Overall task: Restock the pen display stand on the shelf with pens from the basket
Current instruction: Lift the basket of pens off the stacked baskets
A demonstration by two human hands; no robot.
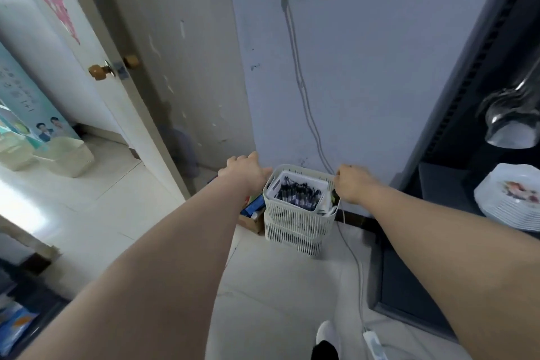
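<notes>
Centre of the frame, on the floor (277, 286) against the wall: white slatted basket (298, 215) stacked on a second basket (295, 238), dark pens (298, 194) bunched in a tray inside. Right hand (353, 184) curled over the right rim; left hand (242, 169) at the left rim, grip unclear. Cardboard box (251, 222) tight against the left side, cable (295, 47) down the right, dark shelf (409, 286) further right. Open floor below.

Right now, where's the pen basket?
Head view, centre: the basket is stacked on a second basket by the blue wall, left hand at its left rim, right hand at its right rim.
</notes>
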